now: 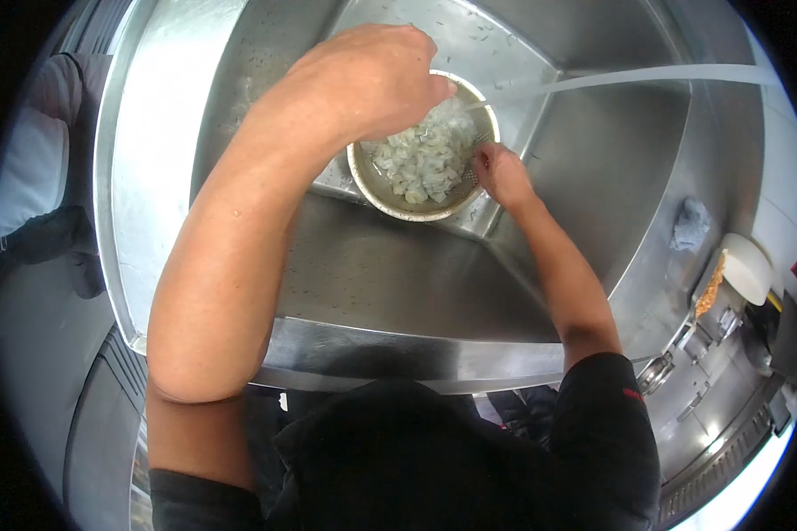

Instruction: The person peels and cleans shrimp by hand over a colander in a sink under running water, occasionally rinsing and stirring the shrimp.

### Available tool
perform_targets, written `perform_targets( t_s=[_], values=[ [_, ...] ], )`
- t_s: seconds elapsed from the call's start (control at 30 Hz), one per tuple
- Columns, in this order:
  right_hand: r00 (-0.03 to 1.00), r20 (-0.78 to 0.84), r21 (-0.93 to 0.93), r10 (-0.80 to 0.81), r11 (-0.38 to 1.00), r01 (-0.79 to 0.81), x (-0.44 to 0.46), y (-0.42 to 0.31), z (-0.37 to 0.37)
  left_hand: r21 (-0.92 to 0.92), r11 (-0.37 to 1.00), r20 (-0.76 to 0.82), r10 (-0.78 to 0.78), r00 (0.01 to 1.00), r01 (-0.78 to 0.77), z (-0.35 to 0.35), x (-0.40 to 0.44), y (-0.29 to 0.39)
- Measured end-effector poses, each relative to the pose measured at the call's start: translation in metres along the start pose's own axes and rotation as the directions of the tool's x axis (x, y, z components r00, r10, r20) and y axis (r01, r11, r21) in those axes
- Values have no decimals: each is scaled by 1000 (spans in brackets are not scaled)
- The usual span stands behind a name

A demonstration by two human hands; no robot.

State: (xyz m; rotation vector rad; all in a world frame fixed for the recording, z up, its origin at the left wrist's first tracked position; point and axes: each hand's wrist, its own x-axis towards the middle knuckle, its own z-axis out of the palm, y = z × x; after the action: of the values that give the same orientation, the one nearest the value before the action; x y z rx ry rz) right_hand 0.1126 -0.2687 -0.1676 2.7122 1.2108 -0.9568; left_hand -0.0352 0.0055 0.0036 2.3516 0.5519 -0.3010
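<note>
A round metal colander (398, 209) sits in a steel sink, holding a heap of pale, translucent pieces (425, 159). Water from a whitish stream or hose (629, 81) at the right reaches the heap. My left hand (376, 80) is over the colander's upper left edge, its fingers curled downward; what they hold, if anything, is hidden. At the right rim, the bent fingers of my right hand (502, 173) are closed on the colander's edge.
The deep sink (398, 274) surrounds the colander, with its front edge near my body. A grey-blue cloth (690, 224) lies on the right ledge, beside a white container (746, 268). Another person (40, 159) is at the far left.
</note>
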Motion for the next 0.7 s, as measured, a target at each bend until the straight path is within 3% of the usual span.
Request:
perform_targets(
  t_s=[0.13, 0.23, 0.43, 0.53, 0.57, 0.63, 0.7],
  values=[
    [985, -94, 122, -144, 980, 155, 26, -27, 14, 11, 999, -14, 32, 999, -31, 2, 1, -2],
    [976, -46, -2, -213, 977, 213, 51, -55, 26, 19, 999, -26, 42, 999, -41, 1, -1, -3],
    [984, 87, -65, -156, 985, 162, 81, -66, 40, 15, 1000, -17, 9, 1000, -9, 3, -1, -3],
    [996, 55, 378, -66, 925, 41, 61, -61, 23, -20, 999, -7, 29, 1000, -29, 1, 0, -6],
    [998, 67, 578, -8, 815, -32, 53, -63, 17, -24, 999, -13, 33, 999, -33, 2, 1, -6],
    [990, 116, 878, 82, 457, -141, 31, -80, -13, -39, 999, 8, 32, 999, -31, -1, 1, -5],
    [994, 63, 931, 88, 353, -90, 8, -97, -50, -60, 998, 66, 29, 997, -26, -7, 0, 0]
  ],
)
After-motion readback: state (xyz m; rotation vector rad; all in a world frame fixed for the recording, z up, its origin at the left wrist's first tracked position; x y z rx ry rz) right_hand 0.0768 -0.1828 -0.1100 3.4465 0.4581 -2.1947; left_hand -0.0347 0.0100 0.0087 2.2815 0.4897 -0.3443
